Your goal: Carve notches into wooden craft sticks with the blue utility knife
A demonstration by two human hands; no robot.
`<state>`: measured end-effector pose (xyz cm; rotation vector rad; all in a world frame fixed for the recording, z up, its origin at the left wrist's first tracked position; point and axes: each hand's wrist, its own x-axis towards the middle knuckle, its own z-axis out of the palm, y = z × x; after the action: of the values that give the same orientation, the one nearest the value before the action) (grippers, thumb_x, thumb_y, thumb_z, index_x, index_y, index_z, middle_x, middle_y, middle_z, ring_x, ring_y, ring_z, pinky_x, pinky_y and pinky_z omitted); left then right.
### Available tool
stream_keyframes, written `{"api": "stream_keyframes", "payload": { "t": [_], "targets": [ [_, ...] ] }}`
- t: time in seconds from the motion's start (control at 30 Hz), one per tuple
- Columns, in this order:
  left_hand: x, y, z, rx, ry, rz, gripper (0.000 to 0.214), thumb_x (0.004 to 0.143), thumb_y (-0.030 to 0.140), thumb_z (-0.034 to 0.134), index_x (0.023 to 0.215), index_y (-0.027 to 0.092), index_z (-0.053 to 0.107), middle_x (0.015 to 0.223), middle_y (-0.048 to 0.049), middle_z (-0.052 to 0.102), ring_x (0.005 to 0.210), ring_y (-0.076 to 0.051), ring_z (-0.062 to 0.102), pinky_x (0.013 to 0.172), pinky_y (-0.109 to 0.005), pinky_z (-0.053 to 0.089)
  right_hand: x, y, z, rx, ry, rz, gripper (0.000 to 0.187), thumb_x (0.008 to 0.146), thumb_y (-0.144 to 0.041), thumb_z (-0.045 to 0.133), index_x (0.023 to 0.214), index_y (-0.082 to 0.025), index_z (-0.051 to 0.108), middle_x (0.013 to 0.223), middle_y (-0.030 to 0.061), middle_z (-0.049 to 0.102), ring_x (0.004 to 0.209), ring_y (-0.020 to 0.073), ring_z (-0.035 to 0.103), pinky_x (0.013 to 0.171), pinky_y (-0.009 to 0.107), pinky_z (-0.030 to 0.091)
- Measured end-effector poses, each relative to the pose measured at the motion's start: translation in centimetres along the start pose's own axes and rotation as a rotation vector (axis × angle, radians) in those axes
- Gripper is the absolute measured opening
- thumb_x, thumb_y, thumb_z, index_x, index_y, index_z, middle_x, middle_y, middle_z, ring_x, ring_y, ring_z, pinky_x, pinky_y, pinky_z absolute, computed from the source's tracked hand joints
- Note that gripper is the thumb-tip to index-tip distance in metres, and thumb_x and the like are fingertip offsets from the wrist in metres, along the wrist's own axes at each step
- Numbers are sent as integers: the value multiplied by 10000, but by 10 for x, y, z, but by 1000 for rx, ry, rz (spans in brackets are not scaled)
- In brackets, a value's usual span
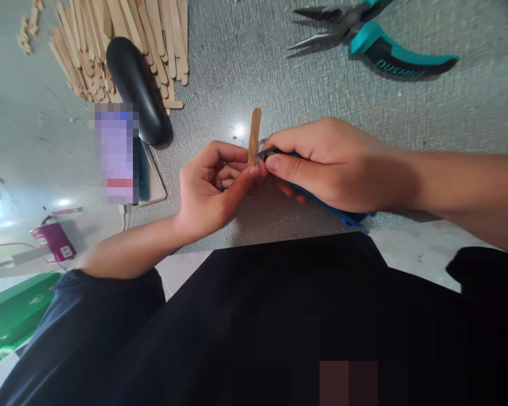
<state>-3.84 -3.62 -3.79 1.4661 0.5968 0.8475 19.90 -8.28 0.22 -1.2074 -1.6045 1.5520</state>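
My left hand [211,189] pinches a flat wooden stick [254,135] upright between thumb and fingers. My right hand [322,163] is wrapped round a blue-handled cutter [347,217], whose dark metal jaws [267,152] touch the stick's lower part. Both hands hover just above the grey mat [279,73], in front of my dark-clothed body.
A pile of wooden sticks [122,34] lies at the top left with a black rounded object [138,87] on it. Teal-handled long-nose pliers [376,39] lie at the top right. A phone-like device [150,175], a purple item [53,239] and a green box [17,310] sit on the left.
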Motion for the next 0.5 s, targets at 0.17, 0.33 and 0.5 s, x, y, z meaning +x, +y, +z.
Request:
{"api": "stream_keyframes", "payload": {
  "t": [0.17,0.33,0.5],
  "targets": [
    [-1,-1,-2,45,-5,-54,299,1115,455,954,1090,223,767,935,-14,911,755,-154,895,661,-253,741,3,-6,2,-40,30,73,407,1201,-136,605,809,-246,617,652,-43,673,576,134,605,626,354,397],
    [-1,-2,-2,77,-6,55,219,1124,402,947,1126,231,808,927,2,908,732,-130,886,625,-202,706,5,-10,5,-81,48,124,436,1191,-114,613,780,-257,589,636,-38,667,572,153,589,623,380,366],
    [-2,-4,-2,86,-12,54,242,1107,422,965,1138,236,812,960,-4,917,742,-134,889,636,-208,712,7,-13,3,-132,42,114,459,1162,-69,621,748,-256,551,643,-30,656,606,159,563,665,382,355]
  ]
}}
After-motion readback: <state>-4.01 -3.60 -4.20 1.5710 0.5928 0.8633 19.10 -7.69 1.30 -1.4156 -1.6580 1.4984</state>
